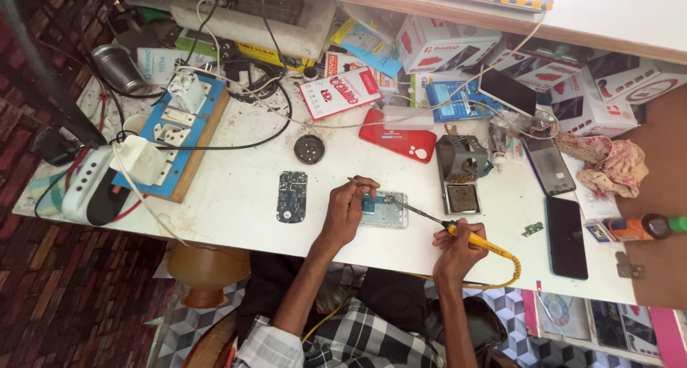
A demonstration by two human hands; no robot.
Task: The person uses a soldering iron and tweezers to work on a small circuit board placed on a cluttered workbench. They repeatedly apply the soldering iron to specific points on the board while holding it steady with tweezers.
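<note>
Soldering an opened phone (384, 209) near the bench's (236, 196) front edge.
Left hand (343, 212) pinching thin wire (360, 183) over it for feeding; right hand (458, 246) clenched around yellow soldering iron (469, 233), tip angled onto board.

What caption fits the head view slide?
Right hand holds a yellow soldering iron to an opened phone; left hand holds tweezers.

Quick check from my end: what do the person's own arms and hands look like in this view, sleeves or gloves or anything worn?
Both hands are bare, no gloves, and no rings or watch that this view shows. The left hand and right hand come from forearms bare up to about the elbow. At the left elbow a rolled-up sleeve shows, checked black, grey and white; the same plaid covers the torso. The right arm's sleeve is out of view.
</note>
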